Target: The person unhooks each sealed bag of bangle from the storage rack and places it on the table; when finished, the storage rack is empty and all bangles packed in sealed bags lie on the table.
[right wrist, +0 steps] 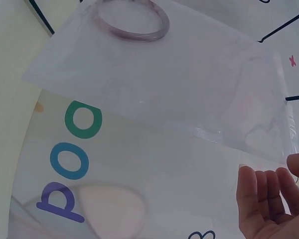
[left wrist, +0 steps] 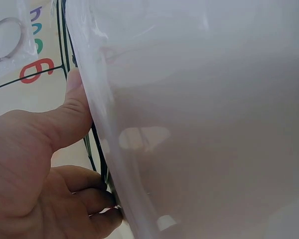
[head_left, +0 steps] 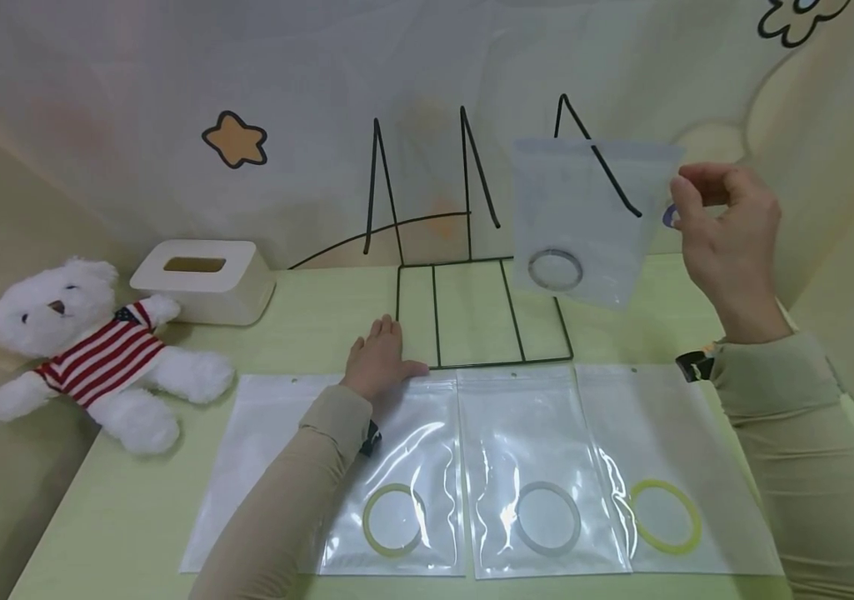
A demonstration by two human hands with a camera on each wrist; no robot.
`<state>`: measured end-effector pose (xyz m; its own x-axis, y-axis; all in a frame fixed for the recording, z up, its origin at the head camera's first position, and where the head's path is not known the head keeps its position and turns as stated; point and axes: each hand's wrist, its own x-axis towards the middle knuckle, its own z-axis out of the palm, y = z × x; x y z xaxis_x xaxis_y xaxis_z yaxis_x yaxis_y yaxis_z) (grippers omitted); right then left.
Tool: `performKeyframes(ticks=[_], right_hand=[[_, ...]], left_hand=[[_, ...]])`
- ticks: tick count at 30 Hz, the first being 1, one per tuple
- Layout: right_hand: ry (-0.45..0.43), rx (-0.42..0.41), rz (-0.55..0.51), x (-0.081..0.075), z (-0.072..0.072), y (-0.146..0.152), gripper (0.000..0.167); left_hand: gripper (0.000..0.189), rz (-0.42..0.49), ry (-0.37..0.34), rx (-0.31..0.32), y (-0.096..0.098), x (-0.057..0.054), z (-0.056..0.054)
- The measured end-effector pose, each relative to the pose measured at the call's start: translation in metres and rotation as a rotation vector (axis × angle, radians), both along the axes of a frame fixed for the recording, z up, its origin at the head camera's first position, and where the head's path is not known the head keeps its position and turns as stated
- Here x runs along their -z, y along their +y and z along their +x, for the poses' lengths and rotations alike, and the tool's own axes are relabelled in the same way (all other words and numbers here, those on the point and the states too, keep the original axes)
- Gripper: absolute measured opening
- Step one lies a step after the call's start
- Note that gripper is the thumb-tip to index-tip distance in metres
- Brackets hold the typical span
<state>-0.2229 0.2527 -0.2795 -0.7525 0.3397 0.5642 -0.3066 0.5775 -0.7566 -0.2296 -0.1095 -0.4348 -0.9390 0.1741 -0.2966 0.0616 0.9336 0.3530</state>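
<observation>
A clear zip bag [head_left: 546, 200] with a greyish bangle [right wrist: 134, 36] inside hangs on the right hook of a black wire rack [head_left: 505, 363]. At the bag's upper right edge, my right hand [head_left: 730, 221] pinches the plastic between thumb and forefinger. My left hand [head_left: 377, 362] lies at the rack base's front left corner, fingers extended and thumb spread along the front wire. In front of the rack lie several more clear bags, one with a pale green bangle [head_left: 367, 529], one with a whitish bangle [head_left: 520, 517], and one with a yellow bangle [head_left: 696, 529]. My left forearm covers part of the leftmost bag [head_left: 247, 450].
On the left sits a white teddy bear [head_left: 104, 350] in a striped shirt, beside a white tissue box [head_left: 205, 292]. The rack's left hook [head_left: 371, 187] and middle hook [head_left: 481, 167] stand bare. A patterned cloth [head_left: 307, 108] hangs behind the table.
</observation>
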Motion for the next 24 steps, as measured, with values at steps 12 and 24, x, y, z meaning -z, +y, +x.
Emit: performKeyframes(ticks=[12, 24], right_hand=[[0.014, -0.009, -0.001, -0.0015, -0.0028, -0.0035, 0.021], [0.003, -0.028, -0.022, -0.0020, -0.0038, -0.0056, 0.021]], left_hand=[[0.099, -0.010, 0.002, 0.003, 0.0008, -0.0024, 0.0020], [0.100, -0.001, 0.004, 0.001, 0.0006, -0.0030, 0.0029]])
